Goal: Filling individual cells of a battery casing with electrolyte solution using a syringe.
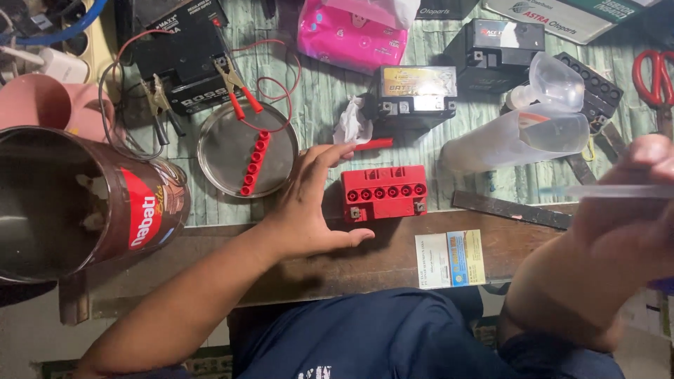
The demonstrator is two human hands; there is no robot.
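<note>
Two hands work near the red battery (384, 193). Our right hand (628, 210), nearest and blurred, pinches a thin clear tube (618, 190) in closed fingers, right of the battery. Our left hand (309, 203) lies open, fingers spread, just left of it. It sits by the tabletop (330, 91) edge, long axis sideways, ports upward.

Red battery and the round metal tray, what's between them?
In the head view, the left hand lies between the red battery and the round metal tray.
</note>
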